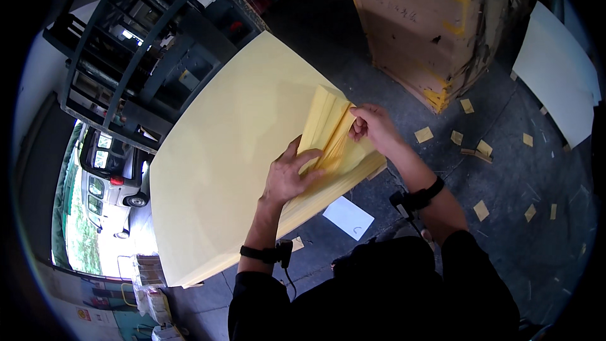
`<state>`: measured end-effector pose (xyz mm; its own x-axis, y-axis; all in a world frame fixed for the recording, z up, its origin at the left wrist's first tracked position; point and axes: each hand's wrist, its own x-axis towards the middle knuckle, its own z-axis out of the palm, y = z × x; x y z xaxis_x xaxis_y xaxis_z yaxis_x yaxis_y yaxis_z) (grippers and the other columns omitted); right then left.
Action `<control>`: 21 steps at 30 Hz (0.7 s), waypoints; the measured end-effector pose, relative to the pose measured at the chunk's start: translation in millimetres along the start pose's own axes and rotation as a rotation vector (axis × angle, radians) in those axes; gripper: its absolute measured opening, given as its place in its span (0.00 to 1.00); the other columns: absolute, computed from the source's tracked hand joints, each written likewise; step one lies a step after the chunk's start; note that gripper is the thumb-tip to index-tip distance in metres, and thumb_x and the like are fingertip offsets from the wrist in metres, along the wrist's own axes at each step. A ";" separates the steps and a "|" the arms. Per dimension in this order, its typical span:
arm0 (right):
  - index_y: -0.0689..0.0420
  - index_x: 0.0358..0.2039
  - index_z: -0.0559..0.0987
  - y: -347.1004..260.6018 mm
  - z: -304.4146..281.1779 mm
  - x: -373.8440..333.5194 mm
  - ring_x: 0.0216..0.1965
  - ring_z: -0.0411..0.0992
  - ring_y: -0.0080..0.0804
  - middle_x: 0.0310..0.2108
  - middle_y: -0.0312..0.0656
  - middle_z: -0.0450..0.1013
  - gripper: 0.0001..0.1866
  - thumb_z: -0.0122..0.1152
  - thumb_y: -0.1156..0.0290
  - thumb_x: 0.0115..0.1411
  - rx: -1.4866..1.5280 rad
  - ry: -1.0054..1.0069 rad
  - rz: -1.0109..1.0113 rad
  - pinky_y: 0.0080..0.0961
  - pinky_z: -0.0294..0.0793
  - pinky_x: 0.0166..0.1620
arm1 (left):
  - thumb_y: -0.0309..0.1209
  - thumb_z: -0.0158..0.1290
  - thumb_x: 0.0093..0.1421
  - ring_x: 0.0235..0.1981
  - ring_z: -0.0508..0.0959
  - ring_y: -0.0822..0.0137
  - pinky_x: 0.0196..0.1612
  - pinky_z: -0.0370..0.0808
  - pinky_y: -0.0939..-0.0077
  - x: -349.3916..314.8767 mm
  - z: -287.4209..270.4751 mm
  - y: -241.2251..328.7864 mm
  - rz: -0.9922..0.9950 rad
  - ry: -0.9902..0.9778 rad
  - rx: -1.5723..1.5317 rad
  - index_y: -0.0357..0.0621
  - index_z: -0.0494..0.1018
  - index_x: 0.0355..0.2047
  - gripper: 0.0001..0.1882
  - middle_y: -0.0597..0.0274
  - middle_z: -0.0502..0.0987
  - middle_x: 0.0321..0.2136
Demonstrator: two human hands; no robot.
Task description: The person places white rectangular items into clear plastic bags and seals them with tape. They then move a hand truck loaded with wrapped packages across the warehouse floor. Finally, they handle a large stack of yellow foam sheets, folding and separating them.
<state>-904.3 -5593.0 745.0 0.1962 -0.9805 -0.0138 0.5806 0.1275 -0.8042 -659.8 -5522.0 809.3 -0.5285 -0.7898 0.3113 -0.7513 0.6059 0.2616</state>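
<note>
A big stack of pale yellow paper sheets lies before me. At its right-hand corner a thick batch of sheets is bent up and back, its edges slightly fanned. My left hand rests against the lower left of this bent batch, thumb and fingers spread apart and touching the paper. At the batch's upper right edge, my right hand has its fingers curled in and pinches the paper sheets. How many sheets it grips is hidden. Both wrists wear black straps with small devices.
A dark metal machine frame stands beyond the stack at left. A large worn brown carton is at the far right, near a white sheet stack. A white paper and several yellow scraps lie on the floor. Outside, a van is visible.
</note>
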 end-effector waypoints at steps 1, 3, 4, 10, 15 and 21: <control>0.54 0.20 0.71 0.0 -0.9 0.2 0.21 0.73 0.27 0.17 0.36 0.69 0.15 0.62 0.66 0.62 0.043 0.001 0.019 0.23 0.71 0.24 | 0.36 0.67 0.49 0.49 0.78 0.49 0.48 0.78 0.62 1.4 -0.3 2.7 0.008 0.016 0.006 0.56 0.79 0.46 0.22 0.48 0.71 0.55; 0.54 0.20 0.71 0.2 -0.7 -0.3 0.21 0.74 0.28 0.17 0.36 0.69 0.15 0.62 0.66 0.62 0.048 -0.007 0.024 0.23 0.71 0.25 | 0.39 0.71 0.45 0.47 0.79 0.49 0.47 0.79 0.62 0.5 0.5 6.8 0.016 0.052 0.015 0.55 0.78 0.46 0.26 0.47 0.73 0.51; 0.54 0.20 0.71 0.4 -0.5 -0.2 0.21 0.74 0.29 0.17 0.36 0.69 0.15 0.62 0.66 0.62 0.050 -0.011 0.027 0.24 0.72 0.25 | 0.39 0.70 0.45 0.47 0.79 0.50 0.48 0.79 0.63 -0.5 1.1 6.4 -0.021 0.033 0.008 0.56 0.78 0.46 0.25 0.49 0.73 0.52; 0.54 0.20 0.71 1.4 -4.4 -3.7 0.20 0.73 0.28 0.17 0.36 0.70 0.16 0.61 0.64 0.63 0.010 0.021 0.036 0.23 0.71 0.25 | 0.38 0.68 0.47 0.47 0.79 0.53 0.48 0.79 0.63 -4.6 4.8 0.3 -0.102 -0.025 -0.013 0.60 0.79 0.47 0.24 0.53 0.73 0.53; 0.54 0.20 0.71 -11.8 6.1 -13.4 0.19 0.73 0.26 0.17 0.35 0.69 0.18 0.61 0.61 0.64 -0.263 0.058 0.058 0.20 0.69 0.23 | 0.29 0.62 0.52 0.44 0.80 0.52 0.45 0.80 0.64 -3.3 5.9 -1.0 -0.055 0.039 -0.016 0.58 0.78 0.48 0.20 0.50 0.71 0.55; 0.55 0.22 0.73 -2.1 -5.3 -2.9 0.19 0.73 0.25 0.18 0.33 0.69 0.16 0.61 0.61 0.64 -0.111 0.017 0.014 0.19 0.70 0.24 | 0.31 0.61 0.53 0.45 0.80 0.51 0.46 0.80 0.64 -1.4 6.4 -6.5 0.010 -0.005 0.037 0.60 0.77 0.51 0.23 0.49 0.70 0.57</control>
<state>-910.3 -5591.2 743.6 0.1898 -0.9812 -0.0353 0.4867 0.1252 -0.8646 -656.7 -5525.5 801.3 -0.5383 -0.7839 0.3095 -0.7596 0.6103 0.2247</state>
